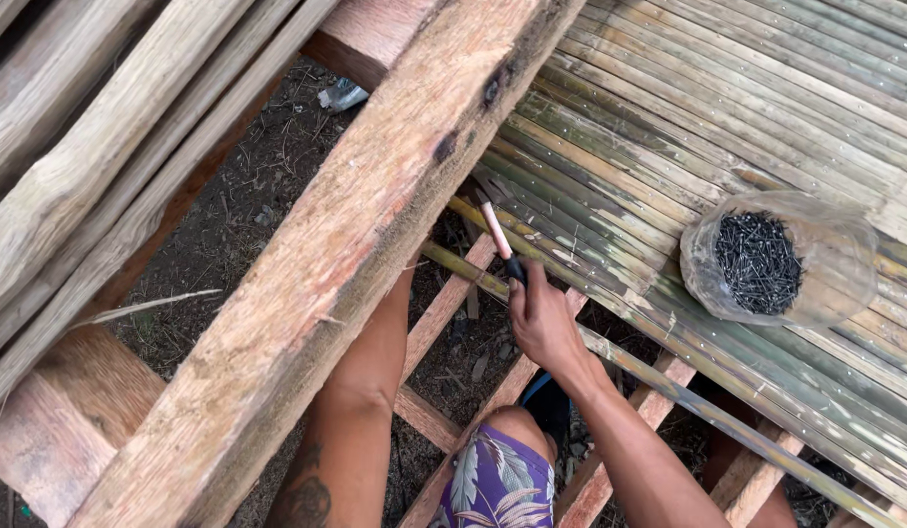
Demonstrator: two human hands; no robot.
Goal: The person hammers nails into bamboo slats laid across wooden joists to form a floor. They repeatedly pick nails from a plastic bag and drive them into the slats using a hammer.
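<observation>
The slim wooden-handled hammer (496, 233) slants up and left from the right hand (541, 318), which is clenched round its dark grip, head just beside the broad rough timber beam (326, 264). The left forearm disappears under that beam, so I cannot tell its hand's state. Right of the beam, a clear plastic tub of black nails (766, 259) sits on the split-bamboo slats (669, 127).

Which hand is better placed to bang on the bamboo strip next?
The right hand, probably. It grips the hammer, whose head end points at the loose bamboo strip by the big beam. The left forearm goes under that beam, so its hand is hidden.
</observation>
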